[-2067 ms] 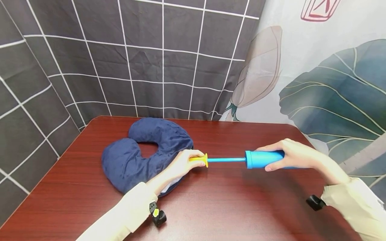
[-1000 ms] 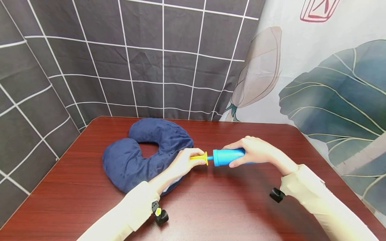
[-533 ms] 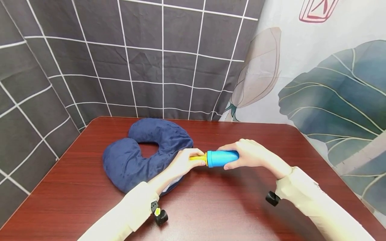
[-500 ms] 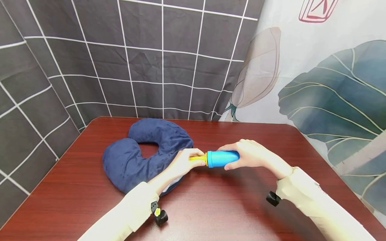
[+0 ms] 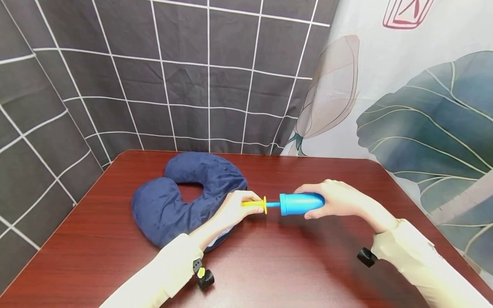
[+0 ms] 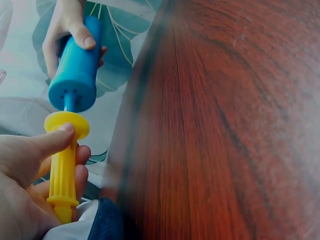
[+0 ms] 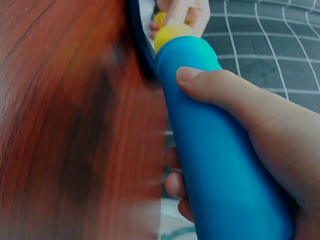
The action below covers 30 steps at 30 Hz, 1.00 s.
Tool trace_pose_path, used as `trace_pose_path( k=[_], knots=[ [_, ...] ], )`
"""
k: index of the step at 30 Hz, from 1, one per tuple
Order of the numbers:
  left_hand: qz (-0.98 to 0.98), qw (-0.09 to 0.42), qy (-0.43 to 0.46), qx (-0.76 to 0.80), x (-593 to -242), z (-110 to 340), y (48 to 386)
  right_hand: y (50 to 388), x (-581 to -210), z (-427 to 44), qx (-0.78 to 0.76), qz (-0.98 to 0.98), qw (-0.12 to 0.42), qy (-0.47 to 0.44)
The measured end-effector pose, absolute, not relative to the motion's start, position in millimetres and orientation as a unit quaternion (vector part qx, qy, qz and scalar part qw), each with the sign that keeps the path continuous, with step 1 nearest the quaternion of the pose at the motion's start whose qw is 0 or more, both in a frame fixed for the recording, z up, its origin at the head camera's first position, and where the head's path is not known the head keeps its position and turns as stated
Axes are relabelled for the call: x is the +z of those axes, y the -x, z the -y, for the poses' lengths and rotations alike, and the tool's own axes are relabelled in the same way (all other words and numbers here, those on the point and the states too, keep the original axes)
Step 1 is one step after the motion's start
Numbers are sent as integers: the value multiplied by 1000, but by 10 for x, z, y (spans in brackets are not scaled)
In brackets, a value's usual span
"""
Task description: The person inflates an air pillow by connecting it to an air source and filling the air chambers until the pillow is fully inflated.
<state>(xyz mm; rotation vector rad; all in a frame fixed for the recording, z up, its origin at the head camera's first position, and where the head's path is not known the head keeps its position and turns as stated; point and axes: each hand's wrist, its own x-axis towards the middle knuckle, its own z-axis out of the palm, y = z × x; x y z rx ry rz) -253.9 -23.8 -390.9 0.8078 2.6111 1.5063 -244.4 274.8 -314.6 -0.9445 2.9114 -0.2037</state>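
A blue hand pump (image 5: pixel 302 204) lies level between my hands, above the table. My right hand (image 5: pixel 339 198) grips its blue barrel (image 7: pixel 215 150), thumb along one side and fingertips showing on the other. With my left hand (image 5: pixel 233 208) I hold the yellow handle (image 6: pixel 63 172), the thumb pressed near its round flange. A short length of blue rod (image 5: pixel 273 204) shows between handle and barrel. The navy U-shaped neck pillow (image 5: pixel 185 214) lies on the table beside my left hand. A patch of white lining shows at its edge under my left wrist; whether the pump's tip joins anything is hidden.
The reddish-brown wooden table (image 5: pixel 269 265) spreads under both hands. A dark grid-patterned cloth (image 5: pixel 185 85) hangs behind and to the left. On the right hangs a white cloth (image 5: pixel 377 141) printed with leaves.
My right hand has pushed the barrel left until it met the yellow handle, then drawn it back a little right, so some rod shows again. My left hand and the pillow have stayed put.
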Motion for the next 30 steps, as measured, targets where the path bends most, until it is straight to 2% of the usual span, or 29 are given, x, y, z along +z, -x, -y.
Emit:
trace_pose_path(
  k=[6,14,30],
  knots=[
    [-839,5,-260,479,-3898,228,2520,2373,-3060,-3034,-76,-949,36,305],
    [-839,1,-267,474,-3881,240,2515,2298,-3022,-3350,-91,-949,8,303],
    [-840,7,-271,470,-3873,251,2508,2185,-2941,-3659,-120,-948,-14,295]
  ],
)
